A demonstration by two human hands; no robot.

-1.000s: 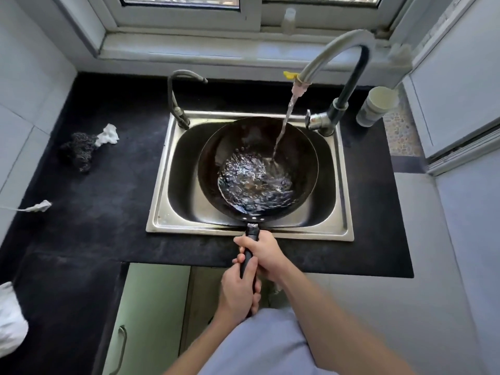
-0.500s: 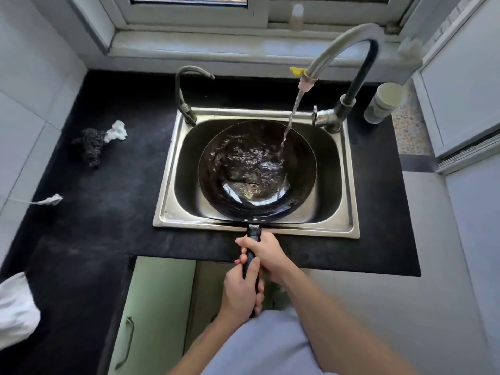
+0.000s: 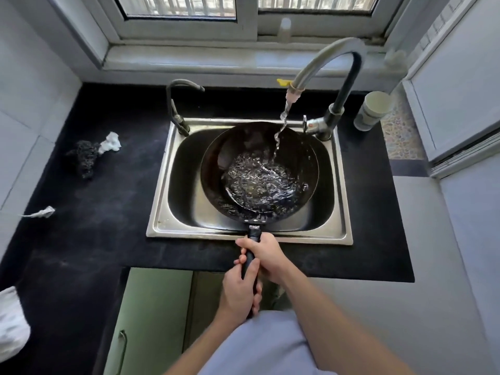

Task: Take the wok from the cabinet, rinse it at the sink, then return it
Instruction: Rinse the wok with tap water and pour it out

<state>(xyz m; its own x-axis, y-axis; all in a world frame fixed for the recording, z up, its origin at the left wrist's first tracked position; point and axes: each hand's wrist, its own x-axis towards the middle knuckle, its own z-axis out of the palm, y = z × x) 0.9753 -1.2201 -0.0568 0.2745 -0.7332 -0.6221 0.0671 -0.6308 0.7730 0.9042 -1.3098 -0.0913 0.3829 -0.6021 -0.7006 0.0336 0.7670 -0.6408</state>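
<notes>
A dark round wok (image 3: 213,169) hangs over the steel sink (image 3: 159,190), with churning water pooled in its bowl toward the right. A stream from the tall curved tap (image 3: 332,50) falls into it. Both hands grip the wok's black handle over the counter's front edge. My right hand (image 3: 266,257) is closed around it close to the pan. My left hand (image 3: 238,292) wraps the handle's end just below. Below the counter a green cabinet door (image 3: 151,318) stands beside a dark opening.
A small second tap (image 3: 176,104) rises at the sink's back left. On the black counter (image 3: 89,234) lie a steel scourer (image 3: 84,158) with a white scrap, and another scrap (image 3: 40,213). A pale cup (image 3: 372,109) stands right of the tap. A white cloth (image 3: 10,326) sits lower left.
The water in the wok has swirled from the left side round to the right as the pan tilts. Both hands keep their grip on the handle.
</notes>
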